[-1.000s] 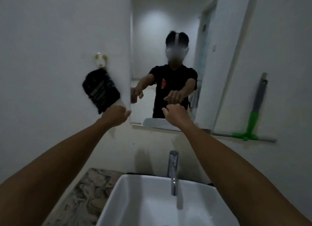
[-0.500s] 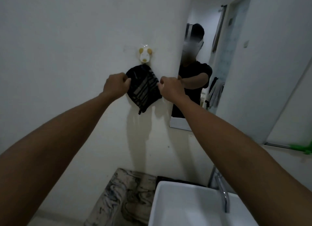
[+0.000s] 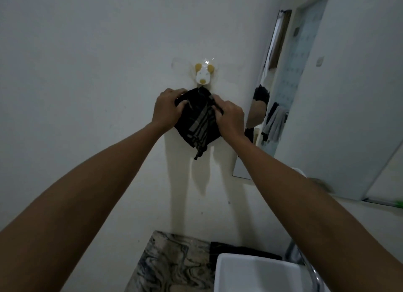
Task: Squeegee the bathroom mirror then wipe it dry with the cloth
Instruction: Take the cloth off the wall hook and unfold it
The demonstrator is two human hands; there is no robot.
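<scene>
A black cloth with grey stripes (image 3: 197, 122) hangs against the white wall, just under a white dog-shaped hook (image 3: 204, 75). My left hand (image 3: 168, 109) grips the cloth's upper left edge. On the other side, my right hand (image 3: 229, 119) pinches its upper right edge. The mirror (image 3: 316, 99) runs along the wall to the right, seen at a steep angle. Only a green sliver of the squeegee (image 3: 397, 203) shows at the right border, on the ledge below the mirror.
A white basin (image 3: 257, 272) with a chrome tap (image 3: 311, 270) sits at the bottom right. Beside it is a marbled counter (image 3: 172, 263). The mirror reflects a doorway and hanging grey towels.
My view has swung left from the mirror to the hook. My hands have closed in on the cloth and now grip its top edges at the hook.
</scene>
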